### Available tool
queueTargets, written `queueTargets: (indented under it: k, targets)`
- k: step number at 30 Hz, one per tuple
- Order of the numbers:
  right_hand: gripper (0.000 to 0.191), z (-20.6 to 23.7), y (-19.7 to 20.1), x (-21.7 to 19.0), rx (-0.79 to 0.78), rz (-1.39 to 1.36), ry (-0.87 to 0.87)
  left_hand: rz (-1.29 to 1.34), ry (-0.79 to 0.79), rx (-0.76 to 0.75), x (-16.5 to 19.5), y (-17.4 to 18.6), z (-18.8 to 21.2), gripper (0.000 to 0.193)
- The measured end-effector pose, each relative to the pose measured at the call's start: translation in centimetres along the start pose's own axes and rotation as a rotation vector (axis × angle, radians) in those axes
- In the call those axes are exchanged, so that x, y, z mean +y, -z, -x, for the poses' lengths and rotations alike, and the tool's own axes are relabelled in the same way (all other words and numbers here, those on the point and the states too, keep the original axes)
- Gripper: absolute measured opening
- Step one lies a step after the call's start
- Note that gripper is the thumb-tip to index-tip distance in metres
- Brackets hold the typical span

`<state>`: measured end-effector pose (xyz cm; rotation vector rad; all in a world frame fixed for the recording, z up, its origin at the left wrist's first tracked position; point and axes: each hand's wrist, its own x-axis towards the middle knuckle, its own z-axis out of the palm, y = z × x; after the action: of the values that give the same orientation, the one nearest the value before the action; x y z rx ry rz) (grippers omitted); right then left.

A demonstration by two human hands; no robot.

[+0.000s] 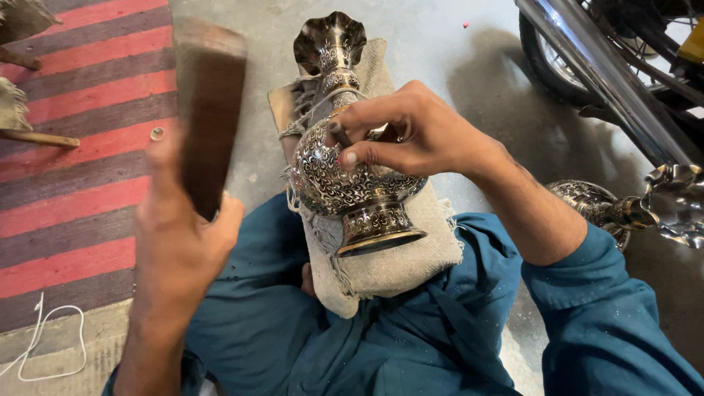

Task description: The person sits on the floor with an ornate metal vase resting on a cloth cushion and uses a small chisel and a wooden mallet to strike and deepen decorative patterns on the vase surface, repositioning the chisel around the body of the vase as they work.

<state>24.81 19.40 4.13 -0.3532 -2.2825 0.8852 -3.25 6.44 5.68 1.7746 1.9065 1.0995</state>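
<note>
An engraved silver metal vase (345,183) lies on its side on a beige burlap cloth (400,264) across my lap, its fluted mouth pointing away from me. My right hand (418,136) rests on the vase's belly and pinches a thin dark chisel (339,134) with its tip against the engraved surface. My left hand (176,242) is raised to the left of the vase and grips a dark wooden mallet block (209,125), which looks blurred. My teal trousers (293,330) fill the lower frame.
A second engraved vase (609,209) lies on the concrete floor at the right. A motorcycle wheel and chrome exhaust pipe (601,66) stand at top right. A red and grey striped rug (73,147) covers the left, with wooden-handled brushes (22,121) and a white cord (44,352).
</note>
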Motion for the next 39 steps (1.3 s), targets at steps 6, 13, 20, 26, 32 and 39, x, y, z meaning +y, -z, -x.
queueTargets:
  k: [6,13,20,26,32,39]
  targets:
    - [0.033,0.0,0.1,0.0,-0.003,-0.008,-0.009,0.035,-0.113,0.037,-0.2,-0.2,0.1,0.067]
    - [0.034,-0.4,0.0,0.5,-0.021,0.008,0.035,-0.147,-0.291,0.060,-0.5,-0.1,0.2,0.068]
    - [0.034,-0.5,0.0,0.4,-0.026,-0.036,-0.047,-0.348,-0.371,0.058,-0.9,-0.2,0.4,0.077]
    - [0.033,-0.8,-0.2,0.0,-0.035,-0.027,-0.054,-0.324,-0.392,0.067,-1.5,-0.2,0.4,0.078]
    - [0.030,-1.0,0.0,-0.2,-0.061,-0.050,-0.084,-0.177,-0.412,0.128,-2.4,-0.6,0.5,0.075]
    - [0.032,-1.1,0.1,0.0,-0.080,-0.046,-0.046,0.013,-0.107,0.090,-3.0,-1.0,0.3,0.064]
